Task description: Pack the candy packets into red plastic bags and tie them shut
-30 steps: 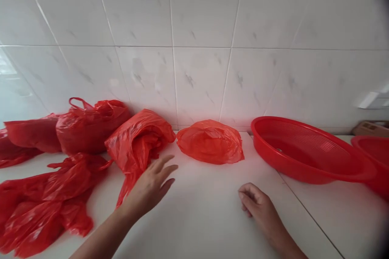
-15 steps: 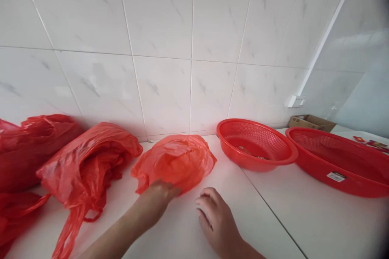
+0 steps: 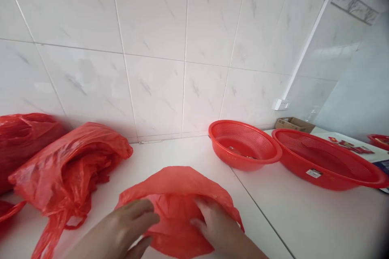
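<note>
A red plastic bag lies spread in front of me, its mouth gaping toward me. At its left edge is my left hand, its fingers stretched forward and the thumb apart, gripping nothing that I can see. My right hand reaches into the bag's mouth from the right. Its thumb and fingers are apart against the inner film, and the bag's upper edge partly covers the fingertips. Farther left lies a crumpled red plastic bag with its handles trailing toward me.
Another filled red bag sits at the far left by the tiled wall. Right of centre stands a red colander with small items inside. A larger red basket is beside it, with a cardboard box behind. A seam crosses the white table.
The red bag has come toward me from near the wall, and its mouth now faces me. My right hand has moved from the bare table into the bag. The view has shifted right.
</note>
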